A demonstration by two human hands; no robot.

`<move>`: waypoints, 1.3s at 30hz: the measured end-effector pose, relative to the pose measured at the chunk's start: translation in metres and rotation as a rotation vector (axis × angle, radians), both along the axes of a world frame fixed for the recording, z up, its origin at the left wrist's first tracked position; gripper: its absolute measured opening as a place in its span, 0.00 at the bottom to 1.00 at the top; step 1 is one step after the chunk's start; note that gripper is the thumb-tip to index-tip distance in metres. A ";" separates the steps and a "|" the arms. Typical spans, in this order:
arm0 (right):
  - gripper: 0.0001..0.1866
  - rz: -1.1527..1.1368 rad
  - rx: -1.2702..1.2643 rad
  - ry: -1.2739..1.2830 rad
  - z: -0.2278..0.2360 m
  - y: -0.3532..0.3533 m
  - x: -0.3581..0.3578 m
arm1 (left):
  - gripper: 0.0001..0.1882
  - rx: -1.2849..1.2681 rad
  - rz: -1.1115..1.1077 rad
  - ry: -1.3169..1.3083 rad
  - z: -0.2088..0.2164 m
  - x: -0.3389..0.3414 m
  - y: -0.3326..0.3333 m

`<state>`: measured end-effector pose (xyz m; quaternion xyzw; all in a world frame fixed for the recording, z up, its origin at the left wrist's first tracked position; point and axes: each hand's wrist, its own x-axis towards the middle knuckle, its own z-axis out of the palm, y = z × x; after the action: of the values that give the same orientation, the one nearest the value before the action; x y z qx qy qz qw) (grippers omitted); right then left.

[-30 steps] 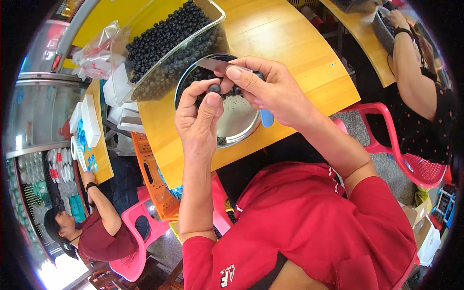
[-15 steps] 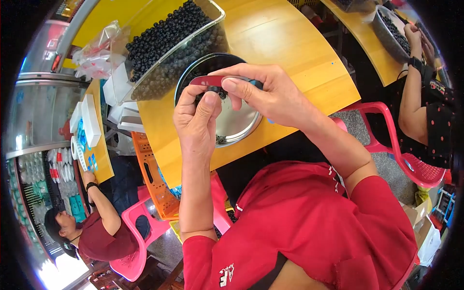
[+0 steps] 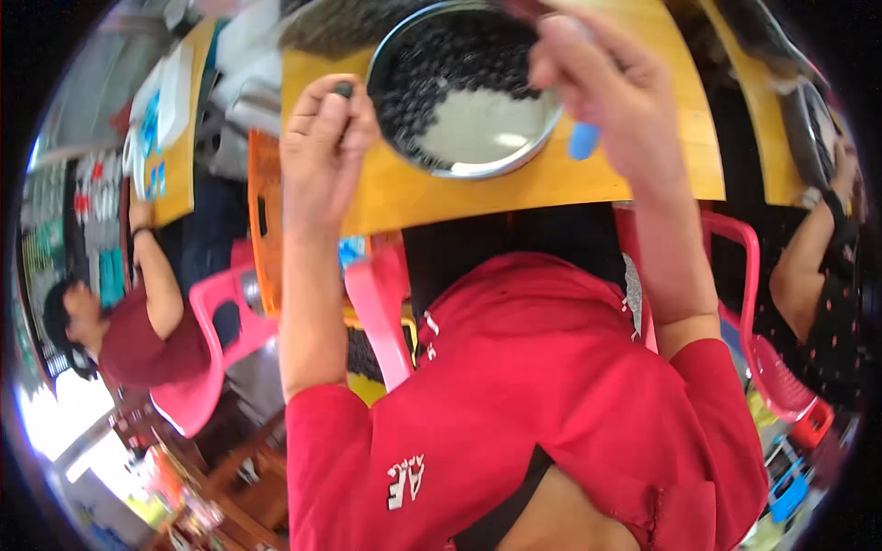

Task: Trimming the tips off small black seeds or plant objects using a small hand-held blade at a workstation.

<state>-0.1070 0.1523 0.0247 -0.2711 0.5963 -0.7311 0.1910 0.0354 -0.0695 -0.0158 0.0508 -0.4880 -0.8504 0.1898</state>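
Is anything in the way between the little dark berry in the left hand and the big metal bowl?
Nothing visible is. The left hand pinches the small dark berry in its fingertips just left of the metal bowl, with only bare yellow table between them.

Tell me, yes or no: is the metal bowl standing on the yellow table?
Yes, the metal bowl, partly filled with small dark berries, stands on the yellow table near its front edge.
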 end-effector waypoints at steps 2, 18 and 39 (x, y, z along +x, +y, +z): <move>0.13 -0.048 0.027 -0.152 0.008 0.005 -0.002 | 0.13 -0.002 0.005 -0.011 -0.007 0.044 -0.032; 0.14 0.058 -0.121 -0.064 -0.018 0.006 -0.011 | 0.18 -0.065 0.928 -1.198 -0.189 0.409 -0.033; 0.14 0.039 -0.044 -0.041 -0.020 0.019 -0.016 | 0.22 -1.844 -0.941 -0.264 0.048 -0.043 0.031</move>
<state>-0.1235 0.1708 0.0044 -0.2716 0.5705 -0.7457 0.2113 -0.0080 -0.0385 0.0326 -0.2166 -0.9354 -0.1239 -0.2504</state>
